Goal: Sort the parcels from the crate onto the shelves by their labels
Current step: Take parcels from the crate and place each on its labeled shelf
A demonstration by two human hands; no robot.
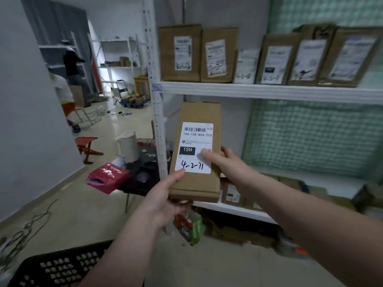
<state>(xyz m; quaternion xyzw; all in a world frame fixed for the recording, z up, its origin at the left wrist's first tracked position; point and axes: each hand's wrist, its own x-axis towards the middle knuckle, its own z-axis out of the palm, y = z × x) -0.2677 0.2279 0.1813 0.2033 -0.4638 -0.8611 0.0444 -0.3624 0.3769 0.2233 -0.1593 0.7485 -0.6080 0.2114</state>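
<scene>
Above, shelved parcels (180,52) (held parcel (196,183) below)

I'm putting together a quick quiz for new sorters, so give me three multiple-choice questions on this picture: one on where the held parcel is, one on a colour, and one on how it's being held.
1. Where is the parcel?
A. Held up in the air, below the upper shelf
B. On the floor
C. Lying on that shelf

2. What colour is the crate?
A. Red
B. White
C. Black

3. How is the parcel held?
A. By one hand only
B. By both hands
C. No hand touches it

Answers:
1 A: it stands upright under the shelf board, resting on nothing.
2 C: the slotted crate at lower left is black.
3 B: the left hand grips its lower left corner, and the right hand grips its right edge.
</scene>
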